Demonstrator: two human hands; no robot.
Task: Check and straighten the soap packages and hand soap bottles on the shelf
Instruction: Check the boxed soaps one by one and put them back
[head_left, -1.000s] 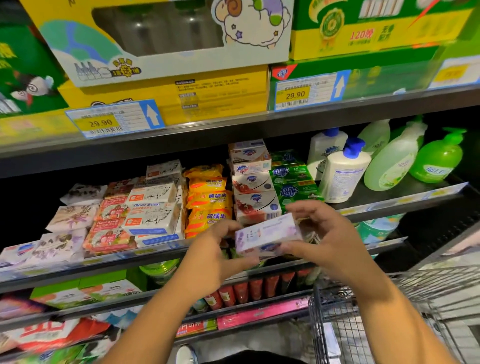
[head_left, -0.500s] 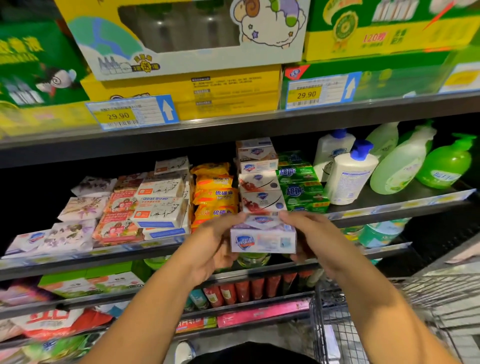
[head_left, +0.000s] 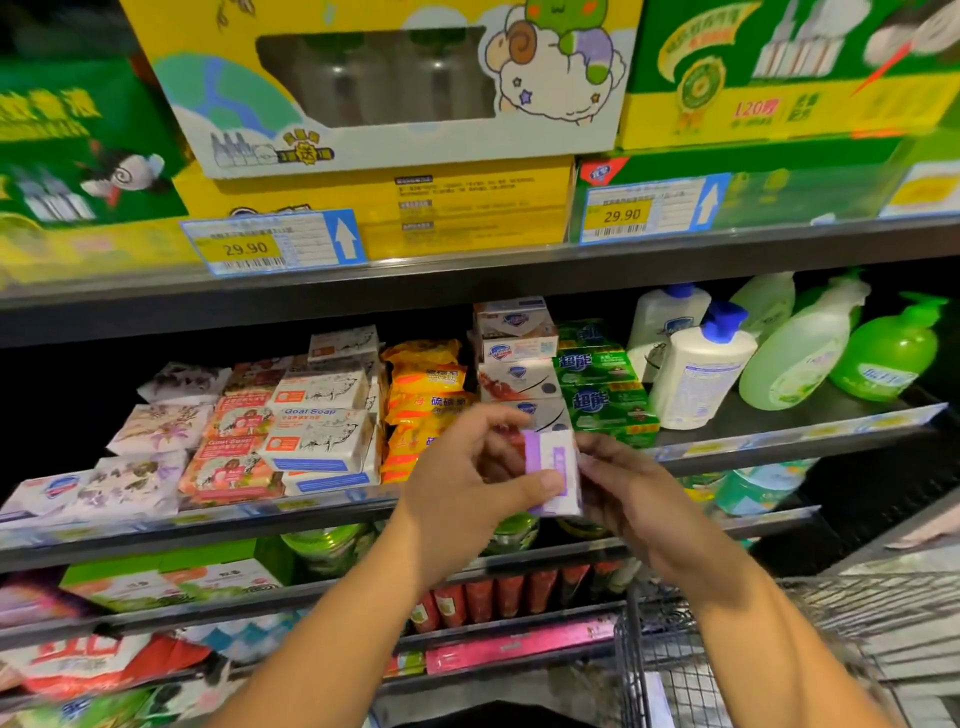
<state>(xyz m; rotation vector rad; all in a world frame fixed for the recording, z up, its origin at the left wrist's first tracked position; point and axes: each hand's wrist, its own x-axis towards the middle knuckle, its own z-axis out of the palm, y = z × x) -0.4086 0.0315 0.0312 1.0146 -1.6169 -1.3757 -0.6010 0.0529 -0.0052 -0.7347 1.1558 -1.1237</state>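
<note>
— Item in hand?
— One soap box (head_left: 553, 470), centre of frame, standing on end. The left hand (head_left: 462, 483) pinches it, thumb on the front and fingers curled above. The right hand (head_left: 634, 499) curls its fingers against the right edge.
— Bottles?
— Five, at the right end of the shelf (head_left: 779, 434): two white bottles (head_left: 701, 364), three green bottles (head_left: 891, 348).

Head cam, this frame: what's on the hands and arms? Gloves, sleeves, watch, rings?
Nothing worn that shows. The left hand and right hand are bare, with no gloves and no rings visible. The left forearm and right forearm are bare down to the frame's bottom edge: no sleeve, watch or wristband in view.
</note>
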